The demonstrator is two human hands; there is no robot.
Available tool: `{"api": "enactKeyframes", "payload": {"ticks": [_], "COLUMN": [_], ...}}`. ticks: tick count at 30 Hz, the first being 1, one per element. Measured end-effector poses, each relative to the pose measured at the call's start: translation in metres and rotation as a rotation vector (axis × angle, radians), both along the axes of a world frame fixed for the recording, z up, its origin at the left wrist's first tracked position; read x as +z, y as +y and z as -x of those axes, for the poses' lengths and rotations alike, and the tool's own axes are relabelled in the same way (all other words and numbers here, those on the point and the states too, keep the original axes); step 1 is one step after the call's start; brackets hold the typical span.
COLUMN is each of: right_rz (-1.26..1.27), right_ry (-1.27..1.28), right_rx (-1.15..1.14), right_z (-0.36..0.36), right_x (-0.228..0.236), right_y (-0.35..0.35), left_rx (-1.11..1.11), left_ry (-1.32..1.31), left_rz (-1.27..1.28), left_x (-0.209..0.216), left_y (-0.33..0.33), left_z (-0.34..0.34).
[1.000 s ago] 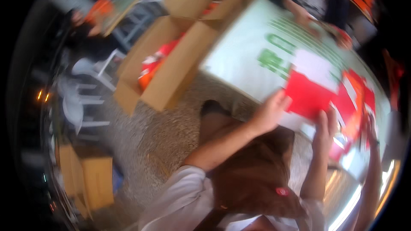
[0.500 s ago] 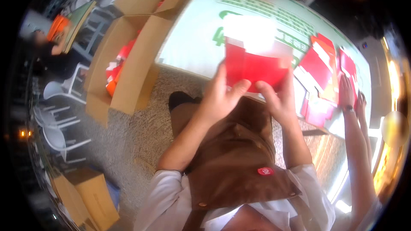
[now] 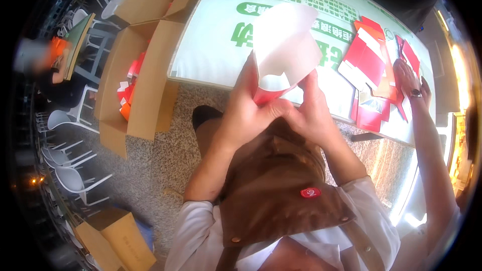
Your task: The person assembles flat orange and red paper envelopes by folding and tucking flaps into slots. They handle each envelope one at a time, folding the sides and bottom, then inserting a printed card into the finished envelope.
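Observation:
Between my two hands, above the near edge of the table, is a paper food carton (image 3: 286, 55), red outside and white inside. It is popped open, with a tall rounded back wall and a low curved front, and its mouth faces up. My left hand (image 3: 251, 113) is closed around its left side and lower front. My right hand (image 3: 314, 113) grips the lower right side. Both thumbs meet near its base, where the fingers behind are hidden.
Flat red cartons (image 3: 366, 60) lie in a pile on the right of the white-and-green printed table (image 3: 211, 45). A co-worker's hand (image 3: 405, 78) rests by them. Left of the table, an open cardboard box (image 3: 150, 85) holds red and orange cartons. White chairs (image 3: 73, 178) stand far left.
The carton went from flattened to opened out, and its white inside now shows. My hands shifted slightly left and closed in around its base. The co-worker's hand moved a little up the table.

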State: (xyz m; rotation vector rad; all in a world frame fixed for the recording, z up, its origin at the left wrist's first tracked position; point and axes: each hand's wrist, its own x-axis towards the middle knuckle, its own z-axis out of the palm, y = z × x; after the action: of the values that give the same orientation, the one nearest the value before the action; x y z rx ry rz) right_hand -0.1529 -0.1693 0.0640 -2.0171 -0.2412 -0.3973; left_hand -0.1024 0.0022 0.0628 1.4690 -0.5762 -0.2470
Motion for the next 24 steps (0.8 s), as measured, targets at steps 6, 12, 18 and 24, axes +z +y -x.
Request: {"api": "enactKeyframes", "payload": {"ticks": [6, 12, 18, 24], "right_rz": [-0.309, -0.481, -0.763, -0.646], "right_ry": [0.13, 0.135, 0.225, 0.155], "right_rx": [0.186, 0.061, -0.051, -0.079], "right_z": [0.009, -0.001, -0.01, -0.015], "right_x": [0.007, 0.014, 0.006, -0.008], "right_y": [-0.012, -0.014, -0.008, 0.001], "left_rx": [0.083, -0.016, 0.093, 0.245], "left_ry": [0.099, 0.102, 0.208, 0.113], "left_rz": [0.153, 0.07, 0.179, -0.004], "left_x": [-0.003, -0.01, -0.017, -0.029], "left_y": [0.014, 0.02, 0.017, 0.014], "left_z": [0.004, 0.009, 0.017, 0.02]}}
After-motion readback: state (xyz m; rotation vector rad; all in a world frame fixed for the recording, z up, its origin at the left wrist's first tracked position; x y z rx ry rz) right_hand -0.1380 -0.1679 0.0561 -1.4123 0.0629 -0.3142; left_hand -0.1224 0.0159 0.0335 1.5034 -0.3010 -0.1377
